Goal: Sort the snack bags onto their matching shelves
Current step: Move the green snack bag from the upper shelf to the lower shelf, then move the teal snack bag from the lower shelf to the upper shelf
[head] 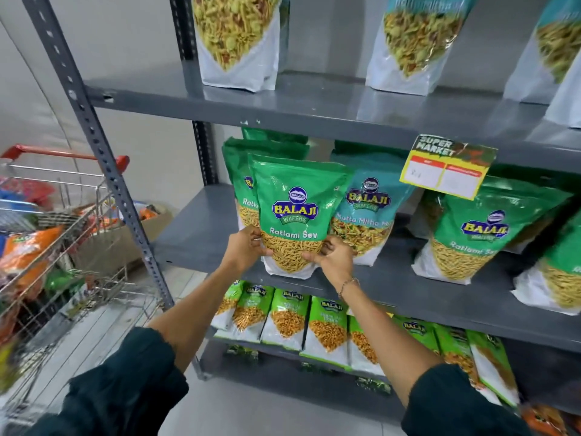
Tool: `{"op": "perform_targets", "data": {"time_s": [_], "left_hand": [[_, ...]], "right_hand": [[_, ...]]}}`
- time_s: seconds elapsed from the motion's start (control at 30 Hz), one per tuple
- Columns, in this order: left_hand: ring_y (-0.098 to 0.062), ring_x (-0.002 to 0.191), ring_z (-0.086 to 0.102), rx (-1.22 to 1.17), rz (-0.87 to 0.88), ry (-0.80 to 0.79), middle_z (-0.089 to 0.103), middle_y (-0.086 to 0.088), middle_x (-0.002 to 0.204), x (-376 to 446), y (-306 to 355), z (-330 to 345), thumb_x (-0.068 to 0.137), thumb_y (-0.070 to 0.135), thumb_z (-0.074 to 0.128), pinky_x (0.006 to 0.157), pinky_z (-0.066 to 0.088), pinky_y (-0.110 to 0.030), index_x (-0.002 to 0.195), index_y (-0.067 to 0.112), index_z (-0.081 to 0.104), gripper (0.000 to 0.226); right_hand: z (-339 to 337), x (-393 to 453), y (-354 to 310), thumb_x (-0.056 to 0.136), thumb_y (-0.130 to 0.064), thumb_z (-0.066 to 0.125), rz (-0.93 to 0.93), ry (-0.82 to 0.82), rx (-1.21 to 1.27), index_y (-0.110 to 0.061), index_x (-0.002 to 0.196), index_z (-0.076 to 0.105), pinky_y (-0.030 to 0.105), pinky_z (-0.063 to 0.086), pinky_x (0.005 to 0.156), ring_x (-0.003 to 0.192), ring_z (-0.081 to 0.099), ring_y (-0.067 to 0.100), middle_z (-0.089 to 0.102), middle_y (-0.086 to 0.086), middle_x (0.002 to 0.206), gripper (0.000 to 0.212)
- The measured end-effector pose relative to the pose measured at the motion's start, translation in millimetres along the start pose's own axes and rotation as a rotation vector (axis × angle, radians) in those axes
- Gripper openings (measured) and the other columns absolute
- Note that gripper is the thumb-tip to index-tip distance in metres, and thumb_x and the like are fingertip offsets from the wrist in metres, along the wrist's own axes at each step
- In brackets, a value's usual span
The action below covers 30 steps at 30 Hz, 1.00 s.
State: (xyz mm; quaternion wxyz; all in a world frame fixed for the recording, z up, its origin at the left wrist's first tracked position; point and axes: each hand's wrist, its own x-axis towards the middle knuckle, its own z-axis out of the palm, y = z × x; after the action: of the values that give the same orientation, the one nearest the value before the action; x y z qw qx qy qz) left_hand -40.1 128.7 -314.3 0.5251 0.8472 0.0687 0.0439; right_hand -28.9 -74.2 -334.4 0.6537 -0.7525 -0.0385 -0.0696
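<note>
A green Ratlami Sev bag (295, 196) stands upright at the front of the grey middle shelf (195, 228). My left hand (243, 248) grips its lower left edge and my right hand (333, 256) grips its lower right edge. Right behind it stands a second green Ratlami Sev bag (239, 162), mostly hidden. A teal Khatta Mitha Mix bag (366, 215) stands just to the right. More Ratlami Sev bags (471, 234) lean further right on the same shelf.
A wire shopping cart (56, 234) full of mixed snack bags stands at the left, beside the shelf's upright post (94, 143). White mixture bags (239, 42) fill the upper shelf. Small green bags (286, 316) line the lower shelf. A yellow price tag (446, 171) hangs from the upper shelf edge.
</note>
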Motion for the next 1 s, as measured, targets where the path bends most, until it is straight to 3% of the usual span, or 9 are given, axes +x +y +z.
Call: {"op": "perform_targets", "data": {"time_s": [0.1,0.27,0.4,0.53,0.67,0.77,0.83,0.9,1.0], "left_hand": [[-0.014,0.083,0.059,-0.007,-0.004,0.004,0.061,-0.003,0.086,6.0,-2.5,5.0,0.065,0.003,0.080,0.070,0.050,-0.016,0.108,-0.001,0.054,0.050],[-0.004,0.069,0.060,-0.002,-0.008,-0.003,0.062,-0.004,0.083,16.5,-9.4,13.6,0.074,-0.001,0.073,0.072,0.056,-0.015,0.112,-0.004,0.050,0.044],[-0.019,0.095,0.064,0.000,-0.024,-0.007,0.063,-0.021,0.116,15.1,-9.6,14.1,0.074,0.002,0.073,0.085,0.049,-0.021,0.120,-0.004,0.048,0.053],[-0.028,0.122,0.051,0.071,-0.007,0.032,0.054,-0.016,0.131,5.0,-4.8,15.3,0.073,0.010,0.076,0.101,0.042,-0.036,0.128,0.005,0.040,0.066],[-0.017,0.103,0.050,0.033,0.236,0.249,0.050,-0.003,0.113,-35.8,13.8,39.2,0.085,0.008,0.060,0.090,0.045,-0.031,0.113,0.014,0.048,0.032],[-0.017,0.083,0.050,0.043,0.381,-0.010,0.053,-0.006,0.095,-52.2,35.9,79.7,0.092,0.016,0.046,0.077,0.044,-0.032,0.092,0.017,0.052,0.007],[-0.016,0.094,0.052,0.013,0.452,-0.139,0.054,-0.009,0.111,-52.0,44.9,114.2,0.091,0.014,0.048,0.084,0.045,-0.029,0.113,0.012,0.053,0.023],[-0.011,0.116,0.042,-0.030,0.351,-0.248,0.041,-0.006,0.132,-46.5,53.0,146.6,0.089,0.013,0.052,0.101,0.036,-0.024,0.136,0.007,0.033,0.051],[-0.021,0.135,0.028,-0.092,0.032,-0.253,0.027,-0.013,0.143,-23.9,66.4,180.1,0.086,0.013,0.053,0.113,0.025,-0.030,0.142,0.000,0.011,0.071]], "right_hand": [[0.6,6.4,7.1,0.056,0.001,0.081,0.003,-0.013,0.005,-0.005,0.092,0.060,0.024,0.054,0.081,0.091,0.064,0.020,0.067,0.013,0.103,0.042],[0.7,13.5,13.1,0.058,0.002,0.080,0.027,-0.021,0.032,-0.002,0.095,0.058,0.021,0.053,0.081,0.094,0.062,0.019,0.065,0.008,0.101,0.043],[3.0,14.3,17.7,0.060,0.000,0.080,0.024,-0.034,0.047,-0.006,0.093,0.056,0.021,0.054,0.083,0.097,0.063,0.021,0.065,0.009,0.102,0.041],[-3.0,16.2,22.8,0.063,-0.005,0.079,0.052,-0.134,0.040,-0.008,0.109,0.052,0.019,0.050,0.088,0.111,0.057,0.019,0.060,0.005,0.111,0.054],[-30.7,7.4,30.5,0.068,-0.012,0.077,0.032,-0.085,-0.110,-0.009,0.122,0.051,0.025,0.047,0.093,0.108,0.057,0.013,0.059,0.002,0.119,0.060],[-63.0,-2.6,35.1,0.075,-0.013,0.070,-0.046,0.267,-0.199,-0.008,0.096,0.066,0.016,0.051,0.071,0.083,0.066,0.012,0.070,0.006,0.091,0.022],[-84.2,-1.2,39.8,0.076,-0.014,0.069,-0.084,0.467,-0.216,-0.007,0.087,0.066,0.014,0.046,0.062,0.068,0.062,-0.002,0.069,0.011,0.079,0.014],[-103.7,10.2,48.1,0.074,-0.014,0.072,-0.041,0.532,-0.247,-0.002,0.093,0.062,0.017,0.049,0.071,0.067,0.059,-0.003,0.068,0.017,0.085,0.025],[-123.3,32.4,58.4,0.069,-0.024,0.077,0.114,0.359,-0.279,-0.002,0.121,0.048,0.045,0.048,0.094,0.103,0.057,0.020,0.056,0.018,0.122,0.063]]}}
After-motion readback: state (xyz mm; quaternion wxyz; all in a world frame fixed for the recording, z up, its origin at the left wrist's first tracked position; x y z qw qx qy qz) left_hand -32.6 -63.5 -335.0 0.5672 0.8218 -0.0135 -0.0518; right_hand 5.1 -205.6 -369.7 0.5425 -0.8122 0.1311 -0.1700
